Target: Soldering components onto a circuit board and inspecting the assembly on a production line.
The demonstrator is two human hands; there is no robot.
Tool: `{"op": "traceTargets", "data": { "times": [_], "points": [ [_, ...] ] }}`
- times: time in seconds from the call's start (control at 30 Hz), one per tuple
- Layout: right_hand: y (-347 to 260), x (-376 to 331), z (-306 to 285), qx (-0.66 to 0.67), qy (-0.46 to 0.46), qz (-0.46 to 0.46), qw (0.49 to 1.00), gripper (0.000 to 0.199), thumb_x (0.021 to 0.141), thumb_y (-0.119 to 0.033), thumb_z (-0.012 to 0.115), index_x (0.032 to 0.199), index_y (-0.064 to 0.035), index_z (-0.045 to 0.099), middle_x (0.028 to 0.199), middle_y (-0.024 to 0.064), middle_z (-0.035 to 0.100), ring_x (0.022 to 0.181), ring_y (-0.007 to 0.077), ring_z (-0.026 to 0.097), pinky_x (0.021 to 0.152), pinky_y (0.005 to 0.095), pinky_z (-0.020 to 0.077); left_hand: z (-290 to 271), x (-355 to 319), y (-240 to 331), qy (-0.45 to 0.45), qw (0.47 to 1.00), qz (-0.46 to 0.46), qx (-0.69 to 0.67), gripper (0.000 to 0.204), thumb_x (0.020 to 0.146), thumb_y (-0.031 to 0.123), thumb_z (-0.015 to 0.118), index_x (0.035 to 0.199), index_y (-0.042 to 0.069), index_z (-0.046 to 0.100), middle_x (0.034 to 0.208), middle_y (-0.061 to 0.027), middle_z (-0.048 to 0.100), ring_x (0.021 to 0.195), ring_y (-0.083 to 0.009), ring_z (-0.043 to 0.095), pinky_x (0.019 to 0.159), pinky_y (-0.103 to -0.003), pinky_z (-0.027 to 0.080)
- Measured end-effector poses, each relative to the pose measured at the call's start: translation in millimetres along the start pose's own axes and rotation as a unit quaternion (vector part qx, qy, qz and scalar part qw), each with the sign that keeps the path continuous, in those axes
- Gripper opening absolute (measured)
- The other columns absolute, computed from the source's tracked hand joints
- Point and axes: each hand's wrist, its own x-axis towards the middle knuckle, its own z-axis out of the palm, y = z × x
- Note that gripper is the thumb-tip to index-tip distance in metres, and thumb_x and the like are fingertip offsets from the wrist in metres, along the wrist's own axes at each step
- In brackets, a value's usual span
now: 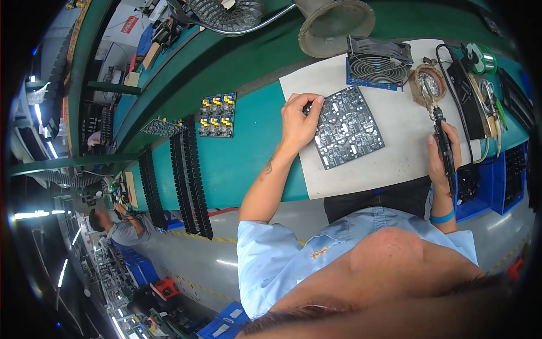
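A dark square circuit board (351, 129), dense with small parts, lies slightly turned on a white sheet (395, 152). My left hand (301, 121) is closed at the board's upper left corner, its fingers curled and pinching the edge. In my right hand (442, 152) is a black-handled soldering iron (440, 127), held at the sheet's right side. The iron's front end points away from me into a round, brownish cup (416, 97) holding silvery, shiny material. How far the tip sits inside the cup is hard to make out.
A fan with a wire guard (379, 68) stands behind the board, below a wide duct mouth (337, 31). Right are a solder spool (483, 58), hand tools and blue bins (499, 183). Left are boards with yellow parts (217, 116) and black slotted racks (189, 175). A co-worker (121, 229) is farther left.
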Motion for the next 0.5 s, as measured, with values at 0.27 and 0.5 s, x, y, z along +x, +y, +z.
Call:
{"op": "traceTargets", "data": {
  "times": [0.27, 0.5],
  "points": [
    [-37.9, 3.7, 15.5, 0.067, -0.072, -0.184, 0.978, 0.039, 0.075, 0.005, 0.067, 0.114, 0.0005, 0.065, 0.106, 0.0149, 0.065, 0.084, 0.0244, 0.060, 0.074, 0.0334, 0.0498, 5.8, 0.9, -1.1, -0.016, 1.000, -0.008, 0.010, 0.016, 0.089, 0.015, 0.068, 0.091, 0.001, 0.073, 0.082, -0.0102, 0.068, 0.075, -0.0209, 0.059, 0.069, -0.032, 0.048],
    [-9.5, -3.6, -20.3, -0.007, 0.022, -0.085, 0.996, 0.037, 0.079, 0.002, 0.068, 0.116, 0.0005, 0.064, 0.106, 0.0153, 0.066, 0.084, 0.0250, 0.061, 0.079, 0.0334, 0.0503, 0.1, -0.5, -3.6, 0.000, 1.000, -0.001, 0.013, 0.018, 0.090, 0.018, 0.067, 0.091, 0.001, 0.073, 0.082, -0.0111, 0.067, 0.074, -0.0220, 0.058, 0.068, -0.033, 0.048]
  ]
}}
